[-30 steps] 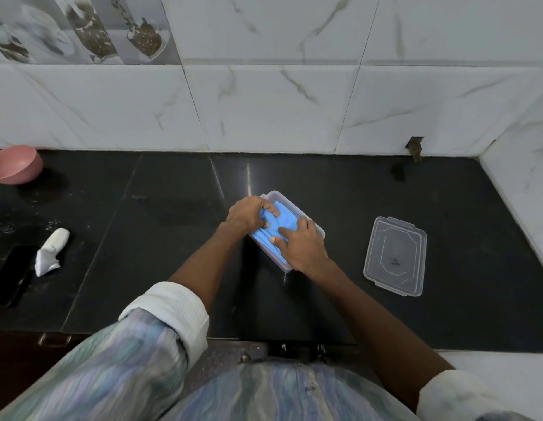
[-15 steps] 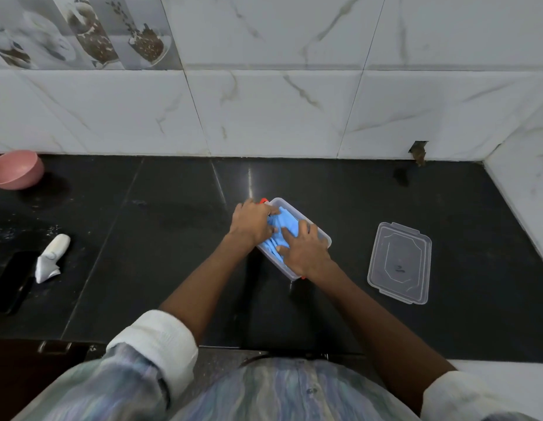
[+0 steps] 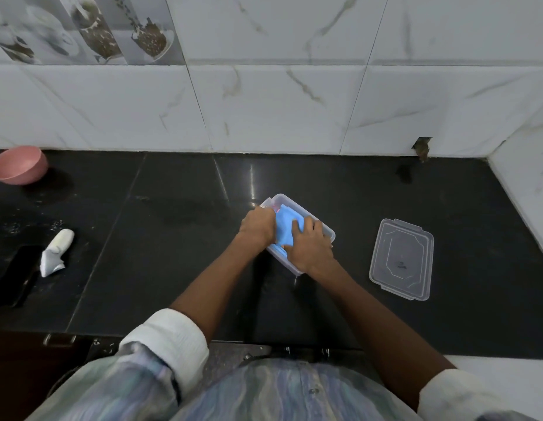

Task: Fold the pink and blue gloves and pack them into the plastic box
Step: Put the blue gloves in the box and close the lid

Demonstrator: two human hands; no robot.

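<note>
Pressing down into the plastic box (image 3: 329,235), both hands sit on the blue gloves (image 3: 284,227), which lie inside it; box rests on the black counter (image 3: 173,238), mid-frame, angled. Right hand (image 3: 309,249) covers the near-right part of the blue pile, fingers roughly straight and flat on it, heel over the box's near corner. Left hand (image 3: 257,226) is at the left long wall, fingers bent down into the box at the glove's edge; can't tell if it pinches the fabric or just pushes. A sliver of pink (image 3: 275,209) shows past the left hand's fingers, under the blue; pink gloves otherwise hidden. Both forearms reach forward from rolled-up sleeves, converging on the box.

Counts: one box, one clear lid (image 3: 401,259) lying flat right of the box, apart from it. Blue glove count unreadable in the bundle.

Left side: one white crumpled item (image 3: 56,252), one dark phone (image 3: 13,275), one pink bowl (image 3: 18,164) at the tiled wall.
</note>
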